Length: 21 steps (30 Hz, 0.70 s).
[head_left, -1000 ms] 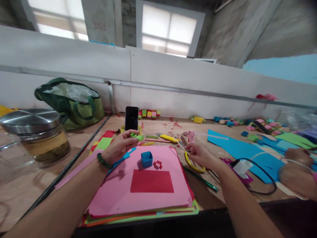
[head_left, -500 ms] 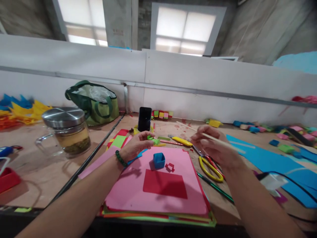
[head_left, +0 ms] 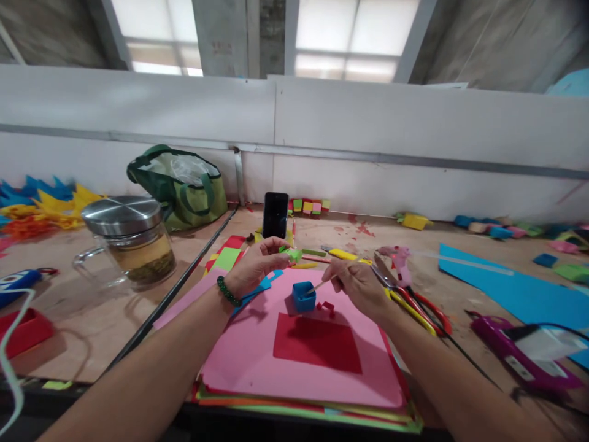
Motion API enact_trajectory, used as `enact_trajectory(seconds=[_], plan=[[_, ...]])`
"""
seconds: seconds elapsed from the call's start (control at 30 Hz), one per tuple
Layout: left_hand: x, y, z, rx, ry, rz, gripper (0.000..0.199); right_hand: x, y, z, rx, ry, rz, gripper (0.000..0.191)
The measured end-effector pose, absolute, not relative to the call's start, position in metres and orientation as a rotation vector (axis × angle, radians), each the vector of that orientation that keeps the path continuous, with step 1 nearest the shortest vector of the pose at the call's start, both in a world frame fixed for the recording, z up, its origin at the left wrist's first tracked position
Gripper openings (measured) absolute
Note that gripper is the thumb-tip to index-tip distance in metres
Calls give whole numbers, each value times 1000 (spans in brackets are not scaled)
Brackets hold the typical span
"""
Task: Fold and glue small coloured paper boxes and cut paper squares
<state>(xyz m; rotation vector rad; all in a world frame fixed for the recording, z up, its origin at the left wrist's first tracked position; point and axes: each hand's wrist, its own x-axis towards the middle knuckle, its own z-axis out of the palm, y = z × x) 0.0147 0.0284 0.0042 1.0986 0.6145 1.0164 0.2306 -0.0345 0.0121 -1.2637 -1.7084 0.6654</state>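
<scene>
My left hand (head_left: 261, 261) pinches a small piece of folded green paper (head_left: 291, 253) above the back of the pink sheet stack (head_left: 248, 374). In my right hand (head_left: 356, 282) is a thin wooden stick (head_left: 324, 282), whose tip dips into a small open blue paper box (head_left: 304, 301). The box stands upright on the pink paper. Just right of it lies a small folded red paper piece (head_left: 326, 308). A flat red paper rectangle (head_left: 317, 344) lies in front of both.
Scissors (head_left: 409, 301) and a pink glue gun (head_left: 401, 264) lie right of my right hand. A phone (head_left: 275, 215) stands upright behind. To the left are a lidded glass mug (head_left: 138, 252) and a green bag (head_left: 184, 190). Blue paper (head_left: 506, 276) and a purple device (head_left: 510, 350) lie right.
My right hand has come left and down, bringing the stick's tip into the blue box. The left hand still holds the green piece. The view has shifted slightly.
</scene>
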Motion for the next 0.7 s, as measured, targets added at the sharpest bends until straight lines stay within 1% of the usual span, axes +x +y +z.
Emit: enact_trajectory(seconds=[0.13,0.33,0.5,0.7], plan=[[19,28,-2,1029,665,942,31,230,-31,2,-1313,-1747,663,62],[25,18,-7,983,592,708,35,234,-36,1,-1282,-1761,649,61],[27,16,-6,962,604,649,34,233,-36,2,-1282,-1749,681,60],[23,21,-6,984,595,660,32,232,-35,0,-1279,-1644,758,59]])
